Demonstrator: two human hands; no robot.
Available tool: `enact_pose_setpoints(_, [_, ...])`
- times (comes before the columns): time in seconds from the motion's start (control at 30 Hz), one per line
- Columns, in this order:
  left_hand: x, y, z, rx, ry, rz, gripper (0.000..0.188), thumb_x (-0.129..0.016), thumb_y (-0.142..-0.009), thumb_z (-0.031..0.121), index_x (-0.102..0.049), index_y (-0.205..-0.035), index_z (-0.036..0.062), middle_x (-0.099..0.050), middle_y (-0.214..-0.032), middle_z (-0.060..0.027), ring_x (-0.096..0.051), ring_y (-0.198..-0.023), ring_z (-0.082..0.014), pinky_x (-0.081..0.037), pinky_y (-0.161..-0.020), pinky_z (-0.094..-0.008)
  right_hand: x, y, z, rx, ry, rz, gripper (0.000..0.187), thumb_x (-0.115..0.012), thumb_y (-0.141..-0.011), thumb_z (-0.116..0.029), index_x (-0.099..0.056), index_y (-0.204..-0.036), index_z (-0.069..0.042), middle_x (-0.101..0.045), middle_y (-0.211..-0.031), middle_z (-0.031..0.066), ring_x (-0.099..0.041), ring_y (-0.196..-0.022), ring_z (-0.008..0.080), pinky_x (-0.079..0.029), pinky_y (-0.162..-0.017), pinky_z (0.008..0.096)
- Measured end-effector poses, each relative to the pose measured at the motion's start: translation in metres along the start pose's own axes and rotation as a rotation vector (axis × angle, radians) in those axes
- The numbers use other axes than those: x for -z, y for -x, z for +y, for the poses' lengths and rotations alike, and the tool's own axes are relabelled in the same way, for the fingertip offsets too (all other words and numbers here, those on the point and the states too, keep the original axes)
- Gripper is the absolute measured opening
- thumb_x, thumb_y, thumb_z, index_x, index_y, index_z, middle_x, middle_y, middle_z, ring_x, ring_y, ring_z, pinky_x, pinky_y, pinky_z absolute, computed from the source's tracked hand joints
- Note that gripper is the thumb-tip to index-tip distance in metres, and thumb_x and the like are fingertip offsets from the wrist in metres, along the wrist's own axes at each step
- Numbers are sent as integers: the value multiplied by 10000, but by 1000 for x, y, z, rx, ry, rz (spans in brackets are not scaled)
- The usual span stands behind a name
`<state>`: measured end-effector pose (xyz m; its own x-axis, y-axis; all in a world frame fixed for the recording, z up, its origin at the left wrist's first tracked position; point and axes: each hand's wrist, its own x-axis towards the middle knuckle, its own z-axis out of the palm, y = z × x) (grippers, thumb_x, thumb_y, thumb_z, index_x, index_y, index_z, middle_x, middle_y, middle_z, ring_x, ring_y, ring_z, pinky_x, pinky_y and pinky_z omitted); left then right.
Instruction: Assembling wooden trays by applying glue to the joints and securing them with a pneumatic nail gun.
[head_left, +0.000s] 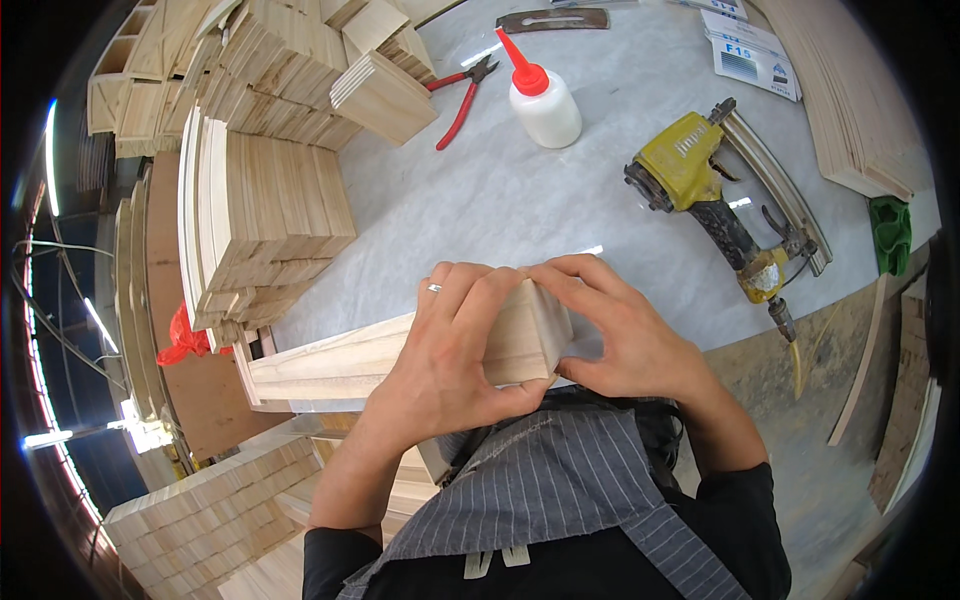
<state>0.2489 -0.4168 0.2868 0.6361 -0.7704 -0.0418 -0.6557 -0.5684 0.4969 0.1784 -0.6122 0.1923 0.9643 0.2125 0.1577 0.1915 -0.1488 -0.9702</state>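
Note:
A long pale wooden box [330, 365] lies along the near edge of the table, with its right end in front of me. My left hand [445, 350] is clamped over it near that end, fingers on the far side and thumb on the near side. A thin wooden end panel [553, 330] stands across the box's right end. My right hand [625, 335] grips this panel, with fingertips at its far top corner and thumb at its near corner. The two hands' fingertips almost meet at the far corner. The inside of the box is hidden from view.
A yellow pneumatic nail gun [685, 160] with a hose lies at the right. Beyond my hands stand a white glue bottle [548, 112] with a red nozzle and red-handled pliers [462, 105]. Stacked boards [285, 200] rise at the left, more boards [850, 100] at far right.

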Motion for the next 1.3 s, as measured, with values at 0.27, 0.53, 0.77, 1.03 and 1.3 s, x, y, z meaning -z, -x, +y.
enact_pose_setpoints(0.27, [-3,0,-1,-18,11,14,773,-869,-602,193,-543,-1280,19,-566,-1159,-172,-547,-1085,-383,-492,-900,-460,0,8,-4,-20,84,46,808,-790,-730,-71,-472,-1473,-59,-492,-1371,193,-481,-1299,388,-425,-1099,448])
enact_pose_setpoints(0.53, [-5,1,-7,-59,69,104,666,-816,-648,221,-540,-1212,1,-533,-1069,-157,-499,-1041,-343,-402,-921,-433,86,14,-9,-643,1142,510,896,-869,-732,-294,-450,-1488,-57,-577,-1320,211,-536,-1207,409,-465,-1006,468])
enact_pose_setpoints(0.77, [-12,7,-14,-75,88,153,617,-807,-650,246,-569,-1164,1,-560,-1084,-153,-522,-1057,-327,-413,-933,-416,96,-6,22,-584,1029,366,703,-746,-794,-204,-475,-1400,31,-678,-1108,285,-647,-1054,467,-511,-897,512])
enact_pose_setpoints(1.03, [-18,9,-16,-91,52,173,639,-836,-649,310,-573,-1140,-2,-576,-1059,-140,-537,-1044,-305,-417,-905,-386,97,-15,-112,-763,720,282,491,-791,-776,-161,-659,-1208,31,-729,-1094,214,-716,-986,348,-543,-880,426])
enact_pose_setpoints(1.3, [-19,7,-17,-101,30,155,576,-848,-647,325,-577,-1043,8,-572,-995,-125,-548,-991,-285,-420,-861,-383,113,11,-169,-232,977,-152,465,-895,-719,-174,-681,-1095,-2,-694,-1069,116,-633,-1038,222,-475,-929,351])
